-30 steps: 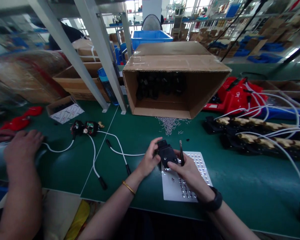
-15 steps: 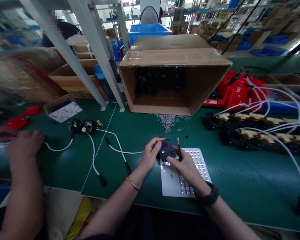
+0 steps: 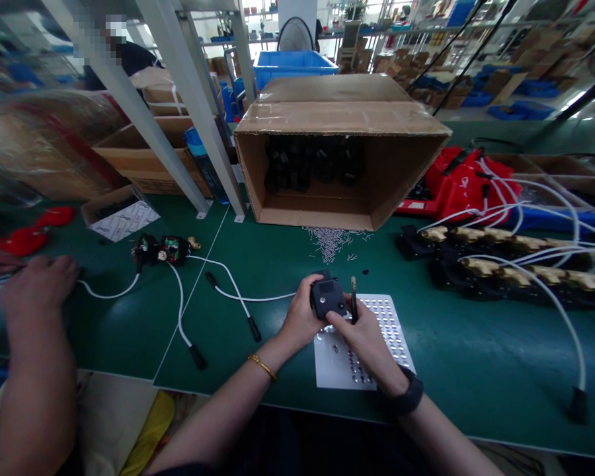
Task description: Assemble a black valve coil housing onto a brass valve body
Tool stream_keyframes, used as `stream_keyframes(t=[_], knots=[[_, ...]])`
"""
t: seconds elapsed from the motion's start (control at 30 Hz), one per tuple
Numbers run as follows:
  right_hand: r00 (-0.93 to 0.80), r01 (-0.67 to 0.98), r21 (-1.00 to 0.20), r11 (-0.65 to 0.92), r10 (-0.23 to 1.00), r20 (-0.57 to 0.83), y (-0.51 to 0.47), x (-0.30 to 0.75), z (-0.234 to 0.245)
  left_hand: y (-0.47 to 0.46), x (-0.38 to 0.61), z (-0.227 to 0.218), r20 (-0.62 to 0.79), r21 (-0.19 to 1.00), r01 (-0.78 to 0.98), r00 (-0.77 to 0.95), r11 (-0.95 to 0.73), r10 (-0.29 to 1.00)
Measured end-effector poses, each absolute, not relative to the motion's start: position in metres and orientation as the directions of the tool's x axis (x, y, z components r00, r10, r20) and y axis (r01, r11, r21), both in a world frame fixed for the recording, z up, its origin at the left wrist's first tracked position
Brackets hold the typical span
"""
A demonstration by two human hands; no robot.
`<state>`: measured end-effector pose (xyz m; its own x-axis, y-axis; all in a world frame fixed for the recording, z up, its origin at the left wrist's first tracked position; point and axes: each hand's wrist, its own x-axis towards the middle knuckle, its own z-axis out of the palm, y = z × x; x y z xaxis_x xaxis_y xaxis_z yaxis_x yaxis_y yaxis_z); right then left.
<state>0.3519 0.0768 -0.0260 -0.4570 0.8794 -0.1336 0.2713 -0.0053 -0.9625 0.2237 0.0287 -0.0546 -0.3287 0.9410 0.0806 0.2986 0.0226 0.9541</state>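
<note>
My left hand (image 3: 300, 314) is closed around the left side of a small black plastic housing (image 3: 329, 295), held over the bench. A small shiny round dot and a dark knob show on the housing's face. My right hand (image 3: 364, 334) has its thumb on the lower right edge of the same housing. Upright in its fingers is a slim dark tool that looks like tweezers (image 3: 354, 301). Below my right hand lies a white sheet (image 3: 330, 370) with rows of small shiny domed dots, partly covered by that hand. A white cable (image 3: 258, 297) runs up to my left hand.
A cardboard box (image 3: 312, 215) with black parts stands behind a pile of small pins or screws (image 3: 330, 244). Brass-and-black assemblies (image 3: 506, 268) with white cables lie right. At left are opened circuit-board units (image 3: 161, 250) and a co-worker's hand (image 3: 39, 284).
The black housing has been turned a little, so its face shows more squarely, and my left fingers have shifted along its side. The whole view has moved slightly.
</note>
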Motion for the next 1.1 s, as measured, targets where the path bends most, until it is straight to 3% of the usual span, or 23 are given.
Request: stream_keyframes(t=[0.37, 0.47, 0.57, 0.63, 0.8, 0.87, 0.97, 1.1], knots=[[-0.477, 0.363, -0.929, 0.078, 0.872, -0.113, 0.076, 0.353, -0.029, 0.028, 0.222, -0.052, 0.080, 0.970, 0.243, -0.354, 0.009, 0.932], [-0.502, 0.411, -0.882, 0.231, 0.865, -0.008, 0.082, 0.357, -0.023, 0.029, 0.221, -0.055, 0.108, 0.967, 0.255, -0.355, -0.015, 0.929], [-0.692, 0.397, -0.728, 0.559, 0.703, 0.163, 0.097, 0.362, -0.009, 0.032, 0.222, -0.059, 0.141, 0.956, 0.293, -0.364, -0.031, 0.921], [-0.829, 0.350, -0.607, 0.714, 0.537, 0.153, 0.109, 0.362, 0.002, 0.033, 0.222, -0.061, 0.168, 0.945, 0.323, -0.363, -0.046, 0.916], [-0.935, 0.248, -0.474, 0.845, 0.337, 0.111, 0.120, 0.357, 0.027, 0.033, 0.220, -0.067, 0.216, 0.926, 0.370, -0.346, -0.079, 0.913], [-0.917, 0.235, -0.479, 0.846, 0.356, 0.179, 0.119, 0.360, 0.039, 0.033, 0.219, -0.067, 0.211, 0.932, 0.354, -0.349, -0.080, 0.913], [-0.800, 0.351, -0.482, 0.803, 0.524, 0.291, 0.122, 0.378, 0.049, 0.033, 0.219, -0.063, 0.154, 0.952, 0.304, -0.383, -0.033, 0.911], [-0.672, 0.618, -0.420, 0.665, 0.724, 0.157, 0.130, 0.414, 0.011, 0.032, 0.221, -0.059, 0.115, 0.947, 0.320, -0.414, 0.026, 0.903]])
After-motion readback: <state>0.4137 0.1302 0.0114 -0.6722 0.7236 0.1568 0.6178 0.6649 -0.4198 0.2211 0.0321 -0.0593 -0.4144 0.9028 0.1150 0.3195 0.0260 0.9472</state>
